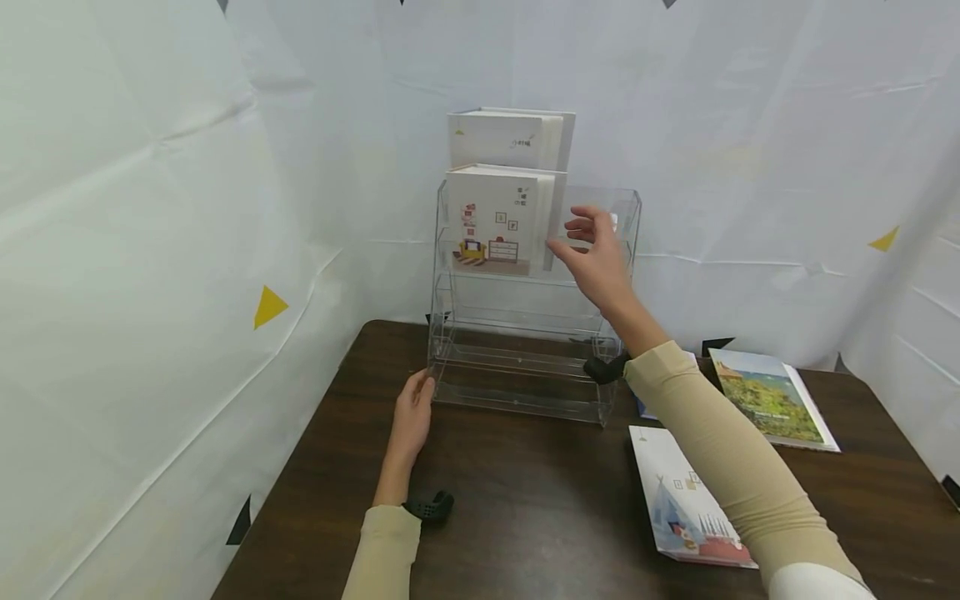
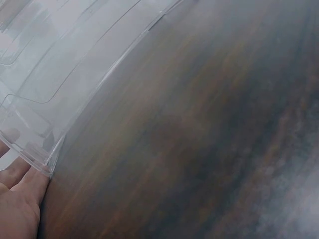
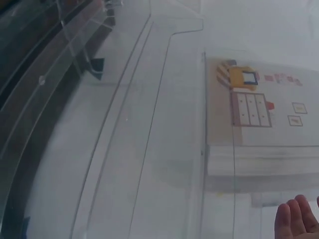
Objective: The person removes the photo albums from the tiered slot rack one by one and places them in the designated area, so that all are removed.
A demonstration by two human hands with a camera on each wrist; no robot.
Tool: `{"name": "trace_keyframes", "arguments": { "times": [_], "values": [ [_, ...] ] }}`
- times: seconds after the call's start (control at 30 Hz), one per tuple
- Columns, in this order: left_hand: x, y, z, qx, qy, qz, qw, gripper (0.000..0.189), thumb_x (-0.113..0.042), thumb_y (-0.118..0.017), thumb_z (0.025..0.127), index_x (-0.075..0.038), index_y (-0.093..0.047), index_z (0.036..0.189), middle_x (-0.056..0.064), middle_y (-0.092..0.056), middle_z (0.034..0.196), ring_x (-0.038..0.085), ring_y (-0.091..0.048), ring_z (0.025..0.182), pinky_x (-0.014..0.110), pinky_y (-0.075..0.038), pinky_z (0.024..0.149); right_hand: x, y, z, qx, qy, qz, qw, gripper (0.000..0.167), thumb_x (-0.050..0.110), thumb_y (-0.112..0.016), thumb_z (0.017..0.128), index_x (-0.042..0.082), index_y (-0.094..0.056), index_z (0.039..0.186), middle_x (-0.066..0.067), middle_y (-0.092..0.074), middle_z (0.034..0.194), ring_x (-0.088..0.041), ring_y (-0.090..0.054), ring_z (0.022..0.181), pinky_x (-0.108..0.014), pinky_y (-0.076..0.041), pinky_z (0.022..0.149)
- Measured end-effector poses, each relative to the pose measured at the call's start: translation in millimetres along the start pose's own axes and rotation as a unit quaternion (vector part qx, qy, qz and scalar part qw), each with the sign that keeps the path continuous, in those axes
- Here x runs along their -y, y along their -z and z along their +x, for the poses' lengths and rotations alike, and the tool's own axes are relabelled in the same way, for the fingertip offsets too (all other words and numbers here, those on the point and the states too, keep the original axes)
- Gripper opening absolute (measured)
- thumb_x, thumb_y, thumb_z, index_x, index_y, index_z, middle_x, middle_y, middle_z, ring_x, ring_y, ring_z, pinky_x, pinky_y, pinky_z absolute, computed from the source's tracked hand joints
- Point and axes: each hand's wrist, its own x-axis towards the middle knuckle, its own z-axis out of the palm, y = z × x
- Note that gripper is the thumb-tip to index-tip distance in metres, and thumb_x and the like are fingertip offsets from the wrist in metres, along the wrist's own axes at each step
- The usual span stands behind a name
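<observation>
Where the armchair-cover book (image 1: 487, 225) stands: in an upper tier of the clear acrylic rack (image 1: 517, 406), near its left end, leaning back, in front of and below a second white book (image 1: 491, 142).
Right grip (image 1: 597, 258): empty, thumb and curved fingers apart, just beside the armchair-cover book's page edge; whether the thumb tip touches it, I cannot tell.
Left grip (image 1: 414, 410): touching the rack's lower left corner; whether it pinches or merely rests there, I cannot tell.
Rack work: probably seating or straightening the armchair-cover book, the left grip likely steadying the rack.
Tent-cover book (image 1: 678, 492): lies on the counter (image 1: 510, 517), a likely next pick; that would call for drawing the right grip clear without nudging the racked book.
Right sleeve (image 1: 720, 442): hides part of the tent-cover book and nearly all of a blue item (image 1: 645, 410).
Wrist views: the right cuts off the armchair-cover book and most of the hand; the left is blurred over the counter.
Clear tiers: their overlapping edges are hard to separate.
</observation>
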Motion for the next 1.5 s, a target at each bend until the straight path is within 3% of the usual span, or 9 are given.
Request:
{"name": "trace_keyframes", "arguments": {
  "times": [0.13,0.47,0.87,1.17,1.5],
  "values": [
    [0.1,1.7,-0.3,-0.001,0.002,-0.003,1.0000,0.056,-0.047,-0.046,0.116,-0.012,-0.049,0.159,0.016,-0.050,0.164,0.037,-0.041,0.158,0.059,-0.033,0.131,0,-13,11.7,-0.010,0.005,0.009,0.9999,0.070,0.027,-0.076,0.102,0.009,-0.040,0.158,-0.018,-0.052,0.154,-0.032,-0.052,0.142,-0.050,-0.046,0.119],
    [1.6,0.8,2.6,-0.006,0.003,-0.008,0.9999,0.054,-0.046,-0.048,0.115,-0.012,-0.051,0.157,0.017,-0.052,0.162,0.039,-0.043,0.157,0.061,-0.035,0.129,-4,-29,29.6,-0.014,0.021,0.056,0.9981,0.067,0.024,-0.079,0.100,0.009,-0.039,0.152,-0.019,-0.058,0.140,-0.029,-0.060,0.126,-0.038,-0.053,0.098],
    [4.0,-2.6,4.7,-0.016,0.001,-0.006,0.9998,0.053,-0.041,-0.050,0.116,-0.007,-0.052,0.156,0.021,-0.053,0.160,0.041,-0.044,0.155,0.061,-0.035,0.129,-17,-35,33.2,0.021,-0.009,0.086,0.9960,0.052,0.024,-0.076,0.103,0.007,-0.047,0.143,-0.016,-0.064,0.146,-0.030,-0.063,0.134,-0.053,-0.055,0.111],
    [3.9,-1.6,5.1,-0.020,0.000,-0.007,0.9998,0.050,-0.040,-0.050,0.116,-0.009,-0.054,0.155,0.018,-0.055,0.160,0.037,-0.045,0.155,0.058,-0.035,0.130,-19,-36,36.6,0.036,-0.027,0.102,0.9938,0.051,0.027,-0.075,0.104,0.009,-0.049,0.144,-0.014,-0.065,0.147,-0.029,-0.064,0.135,-0.053,-0.055,0.112],
    [3.2,-4.3,3.8,-0.026,-0.003,-0.007,0.9996,0.049,-0.039,-0.050,0.116,-0.009,-0.055,0.154,0.018,-0.056,0.159,0.038,-0.046,0.154,0.058,-0.035,0.130,-19,-40,36.3,0.021,-0.038,0.143,0.9888,0.046,0.025,-0.076,0.104,0.008,-0.052,0.140,-0.015,-0.067,0.146,-0.029,-0.066,0.134,-0.051,-0.054,0.113]
  ]
}}
